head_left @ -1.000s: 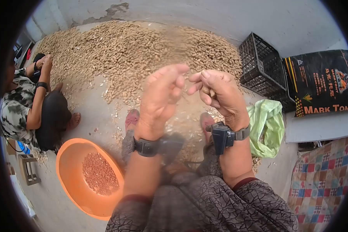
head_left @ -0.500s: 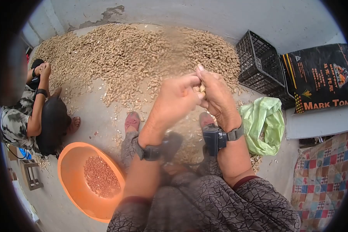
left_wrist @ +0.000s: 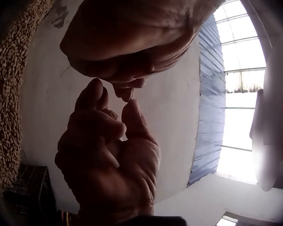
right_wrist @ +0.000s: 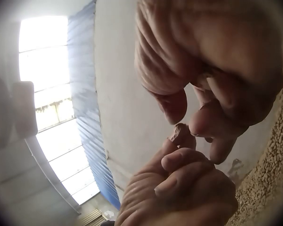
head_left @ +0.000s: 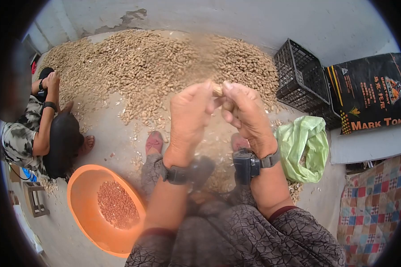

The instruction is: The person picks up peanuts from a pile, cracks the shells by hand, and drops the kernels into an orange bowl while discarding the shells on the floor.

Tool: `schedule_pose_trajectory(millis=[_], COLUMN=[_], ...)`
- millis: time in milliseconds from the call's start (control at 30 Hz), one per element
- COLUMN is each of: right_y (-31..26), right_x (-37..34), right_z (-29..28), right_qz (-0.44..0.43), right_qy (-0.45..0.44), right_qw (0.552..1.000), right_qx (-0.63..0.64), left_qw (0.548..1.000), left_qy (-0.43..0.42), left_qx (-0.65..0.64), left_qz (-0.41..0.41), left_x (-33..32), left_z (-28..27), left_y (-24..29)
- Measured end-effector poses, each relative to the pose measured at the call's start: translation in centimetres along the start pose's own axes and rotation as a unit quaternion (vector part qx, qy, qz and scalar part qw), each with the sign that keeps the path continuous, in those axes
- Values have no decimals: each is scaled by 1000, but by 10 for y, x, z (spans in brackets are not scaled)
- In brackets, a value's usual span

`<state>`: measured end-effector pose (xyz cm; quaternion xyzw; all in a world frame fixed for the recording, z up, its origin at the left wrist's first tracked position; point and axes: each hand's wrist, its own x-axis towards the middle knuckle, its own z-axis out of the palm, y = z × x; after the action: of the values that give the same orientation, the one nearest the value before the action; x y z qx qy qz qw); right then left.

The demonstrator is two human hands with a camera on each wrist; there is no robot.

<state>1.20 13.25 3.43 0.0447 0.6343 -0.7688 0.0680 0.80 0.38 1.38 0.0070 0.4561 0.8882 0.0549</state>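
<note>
Pinching a peanut (head_left: 217, 90) in the fingers of the left hand (head_left: 187, 123), with the right thumb right up close at its end; the right hand (head_left: 251, 116) has its fingers curled round a second peanut (head_left: 228, 106). Both hands are up over the floor (head_left: 103, 116), nearly meeting, with a narrow gap between the palms and open air outside each wrist. On the right, the green bag (head_left: 298, 153) sits just beside the forearm; on the left, the orange basin (head_left: 82, 191) has its rim near the lap, a strip of bare floor beyond it.

Counting up: two peanuts in the fingers, one basin with a patch of reddish kernels (head_left: 117, 205), too many to number, one bag, two pink shoes (head_left: 154, 141), two black crates (head_left: 298, 91), one black sack (head_left: 370, 95), one small stool (head_left: 33, 200), and a second person (head_left: 40, 138) seated at the left, hands together.

Down on the floor, grey and scattered with shell bits, the big peanut pile (head_left: 165, 66) spreads along the pale wall (head_left: 254, 22), its edge ragged, peeling plaster above. A checked patchwork cloth (head_left: 374, 196) lies lower right, and bright window panes (left_wrist: 240, 103) show beside blue corrugated sheeting (left_wrist: 209, 94)
</note>
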Motion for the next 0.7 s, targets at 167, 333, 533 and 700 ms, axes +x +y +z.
schedule_pose_trajectory(millis=[167,333,533,700], right_y=[1,6,2,2], right_x=[-1,-10,-10,-11], right_z=[-1,0,1,-1], right_qz=[-32,-19,-31,-33], right_qy=[-58,-56,-37,-35], right_qw=[998,998,999,998], right_qx=[-4,22,19,29], left_qw=[1000,1000,986,988], left_qy=[12,-6,-102,-103], left_qx=[5,19,-124,-99], left_qz=[-26,-20,-48,-58], left_x=[0,-9,-8,-12], left_z=[1,0,-3,-4], left_y=[-2,-5,-1,3])
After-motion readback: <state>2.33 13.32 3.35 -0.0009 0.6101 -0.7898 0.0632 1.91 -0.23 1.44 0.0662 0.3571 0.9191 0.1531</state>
